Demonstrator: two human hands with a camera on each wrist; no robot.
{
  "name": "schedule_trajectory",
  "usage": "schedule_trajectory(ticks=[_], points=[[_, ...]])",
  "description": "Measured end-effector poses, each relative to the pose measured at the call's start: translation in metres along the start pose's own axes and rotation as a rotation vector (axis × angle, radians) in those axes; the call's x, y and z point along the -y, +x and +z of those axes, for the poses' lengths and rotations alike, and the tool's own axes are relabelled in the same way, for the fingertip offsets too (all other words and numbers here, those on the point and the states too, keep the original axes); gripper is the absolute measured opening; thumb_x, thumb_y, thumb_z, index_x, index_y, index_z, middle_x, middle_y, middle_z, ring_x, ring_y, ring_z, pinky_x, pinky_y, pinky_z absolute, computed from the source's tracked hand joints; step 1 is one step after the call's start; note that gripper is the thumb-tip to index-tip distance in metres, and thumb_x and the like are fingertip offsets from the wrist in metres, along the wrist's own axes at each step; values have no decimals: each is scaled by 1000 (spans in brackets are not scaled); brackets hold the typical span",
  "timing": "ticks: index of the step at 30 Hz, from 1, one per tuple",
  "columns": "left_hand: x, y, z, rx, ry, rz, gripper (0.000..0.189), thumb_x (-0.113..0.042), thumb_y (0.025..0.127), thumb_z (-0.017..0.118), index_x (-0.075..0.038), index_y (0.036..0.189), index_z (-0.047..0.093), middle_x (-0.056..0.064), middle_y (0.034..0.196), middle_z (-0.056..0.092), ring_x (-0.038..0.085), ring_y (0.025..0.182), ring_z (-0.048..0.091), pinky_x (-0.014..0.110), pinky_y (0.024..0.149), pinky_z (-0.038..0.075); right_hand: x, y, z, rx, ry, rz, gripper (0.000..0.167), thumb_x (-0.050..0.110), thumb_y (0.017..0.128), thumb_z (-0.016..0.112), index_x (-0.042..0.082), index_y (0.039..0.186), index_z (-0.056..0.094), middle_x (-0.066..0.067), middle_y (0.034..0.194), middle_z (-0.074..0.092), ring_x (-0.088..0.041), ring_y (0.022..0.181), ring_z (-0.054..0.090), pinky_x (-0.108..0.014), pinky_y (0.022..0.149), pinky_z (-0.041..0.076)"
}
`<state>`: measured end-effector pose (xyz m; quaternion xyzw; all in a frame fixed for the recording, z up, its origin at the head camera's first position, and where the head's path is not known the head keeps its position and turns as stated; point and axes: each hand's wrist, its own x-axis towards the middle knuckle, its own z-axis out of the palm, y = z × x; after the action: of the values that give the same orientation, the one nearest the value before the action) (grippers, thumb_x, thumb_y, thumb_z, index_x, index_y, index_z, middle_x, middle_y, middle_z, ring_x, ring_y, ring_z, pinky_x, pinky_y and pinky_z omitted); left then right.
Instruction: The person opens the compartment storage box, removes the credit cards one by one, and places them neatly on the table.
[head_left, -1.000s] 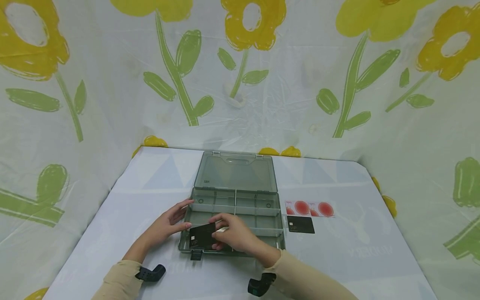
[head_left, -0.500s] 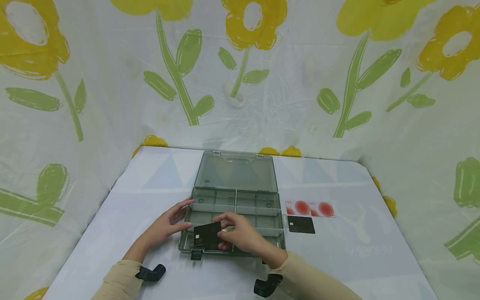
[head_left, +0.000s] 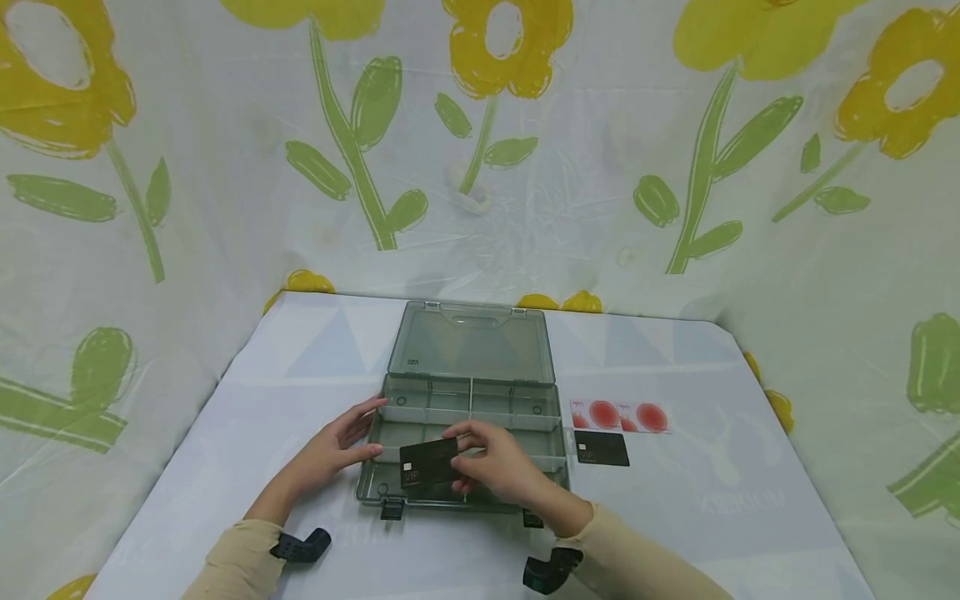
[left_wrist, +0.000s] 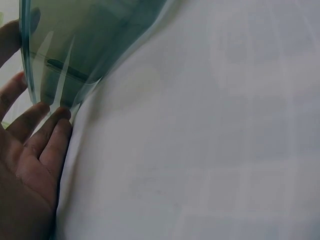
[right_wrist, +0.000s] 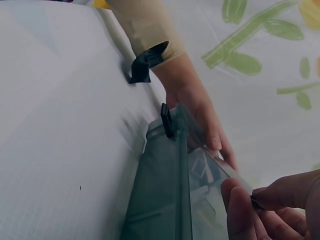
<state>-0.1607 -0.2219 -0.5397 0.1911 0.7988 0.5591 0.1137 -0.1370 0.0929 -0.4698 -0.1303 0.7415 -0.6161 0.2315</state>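
Note:
In the head view my right hand [head_left: 495, 462] pinches the right edge of a black VIP card [head_left: 427, 462] between thumb and fingers. The card hangs tilted over the front left compartment of a grey-green clear plastic divided box [head_left: 491, 506]. My left hand [head_left: 333, 442] rests against the box's left side, fingers fairly straight, with fingertips at the rim. The left wrist view has those fingertips on the box wall [left_wrist: 85, 40]. Only a thin dark edge of the card shows between the right hand's fingers [right_wrist: 242, 212] in the right wrist view.
The box's lid [head_left: 472, 346] lies folded back behind it. To the right, two red-and-white cards [head_left: 596, 415] lie side by side on the white table [head_left: 697, 533], with another black VIP card [head_left: 602, 448] in front. Flower-printed cloth [head_left: 555, 208] surrounds the table.
My right hand has moved right and slightly back with the black card, lifting it off the box's front left corner. The left hand has stayed in place.

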Motion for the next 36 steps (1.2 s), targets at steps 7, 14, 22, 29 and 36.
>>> schedule_trajectory(ticks=[7, 14, 22, 29, 36], points=[[2, 1, 0, 0, -4, 12, 74, -21, 97, 72, -19, 160, 33, 14, 167, 23, 43, 150, 25, 7, 111, 29, -1, -4, -10, -14, -6, -8, 36, -1, 96, 65, 2, 131, 61, -12, 102, 68, -24, 70, 73, -52, 68, 64], [1, 0, 0, -2, 0, -1, 74, -21, 97, 72, -21, 160, 33, 15, 167, 24, 43, 150, 25, 13, 115, 30, -6, -11, -20, -31, -33, -20, 37, 0, 96, 66, 2, 133, 61, -13, 105, 66, -24, 71, 73, -50, 68, 64], [0, 0, 0, 2, -10, 0, 75, -21, 97, 72, -18, 160, 32, 16, 167, 23, 43, 150, 24, 6, 111, 28, -7, -21, -33, -71, -29, -20, 35, 2, 97, 65, 5, 132, 62, -14, 109, 66, -27, 73, 74, -44, 67, 65], [0, 0, 0, 0, -10, 2, 75, -20, 97, 72, -18, 160, 32, 16, 166, 24, 43, 150, 24, 6, 111, 27, -7, -27, -43, -106, -54, -11, 35, 3, 98, 65, 7, 132, 62, -14, 110, 67, -26, 73, 74, -43, 68, 65], [0, 0, 1, -6, 6, -11, 74, -23, 97, 72, -23, 159, 34, 14, 167, 23, 42, 150, 25, 23, 119, 30, -6, -34, -52, -144, -70, 4, 36, 5, 98, 66, 5, 133, 61, -14, 113, 66, -26, 73, 73, -41, 68, 65]])
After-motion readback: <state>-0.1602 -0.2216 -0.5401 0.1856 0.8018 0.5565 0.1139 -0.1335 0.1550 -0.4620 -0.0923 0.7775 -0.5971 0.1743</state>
